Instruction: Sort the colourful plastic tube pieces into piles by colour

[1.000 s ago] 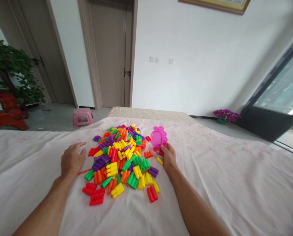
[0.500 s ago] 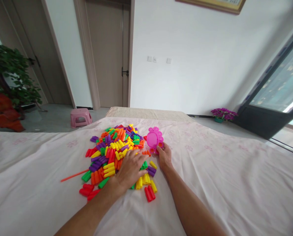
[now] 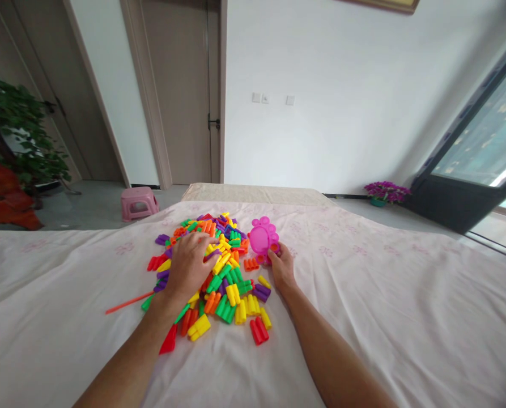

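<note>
A heap of bullet-shaped plastic building blocks in red, orange, yellow, green and purple lies on the cloth. Over the left part of this heap is my left hand, palm down with fingers extended and thumb apart. It covers some blocks, and whether it touches them I cannot tell. My right hand pinches the lower right edge of a pink plastic piece with a large round middle and small round lobes. That piece is tilted up at the heap's right side. Near it lies an orange block.
A pale, creased cloth covers the broad surface. A thin orange-red stick lies left of the heap. Beyond the surface are a pink stool, a purple-flowered pot, a leafy plant and a door.
My left hand has moved left and slightly away from me across the heap, uncovering blocks in its middle. My right hand keeps the pink piece in nearly the same place.
</note>
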`<state>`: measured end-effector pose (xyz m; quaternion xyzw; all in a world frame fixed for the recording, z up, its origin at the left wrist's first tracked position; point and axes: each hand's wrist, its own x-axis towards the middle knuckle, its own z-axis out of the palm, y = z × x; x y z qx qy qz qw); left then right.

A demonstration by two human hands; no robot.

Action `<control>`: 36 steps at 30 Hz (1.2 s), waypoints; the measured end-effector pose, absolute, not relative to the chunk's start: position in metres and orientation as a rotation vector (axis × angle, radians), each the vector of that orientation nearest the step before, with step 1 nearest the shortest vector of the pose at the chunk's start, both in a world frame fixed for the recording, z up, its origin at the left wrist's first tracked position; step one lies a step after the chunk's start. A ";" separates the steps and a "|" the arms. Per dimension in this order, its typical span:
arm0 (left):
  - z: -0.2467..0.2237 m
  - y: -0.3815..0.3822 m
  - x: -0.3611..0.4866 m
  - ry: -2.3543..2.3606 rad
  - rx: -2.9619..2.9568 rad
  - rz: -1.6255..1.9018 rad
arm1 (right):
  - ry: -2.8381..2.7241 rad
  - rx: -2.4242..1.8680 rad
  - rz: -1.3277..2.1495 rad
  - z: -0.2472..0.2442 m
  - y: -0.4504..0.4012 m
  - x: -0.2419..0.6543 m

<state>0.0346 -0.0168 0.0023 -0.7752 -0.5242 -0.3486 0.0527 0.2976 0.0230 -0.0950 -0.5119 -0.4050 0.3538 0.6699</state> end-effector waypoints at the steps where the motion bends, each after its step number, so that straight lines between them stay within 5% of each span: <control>1: 0.001 -0.018 0.040 -1.515 -2.418 -1.043 | -0.921 -1.162 0.792 -0.094 0.023 0.297; 7: -0.022 -0.030 0.085 -1.060 -2.887 -0.701 | -0.907 -1.143 0.817 -0.092 0.021 0.295; 15: -0.029 -0.031 0.080 -1.149 -2.858 -0.498 | -0.923 -1.176 0.800 -0.089 0.020 0.295; 28: 0.000 0.013 -0.005 -1.810 -2.411 -1.016 | -0.864 -1.167 0.749 -0.085 0.017 0.298; 36: -0.021 0.032 -0.066 -2.123 -2.179 -1.213 | -0.731 -1.207 0.698 -0.088 0.022 0.310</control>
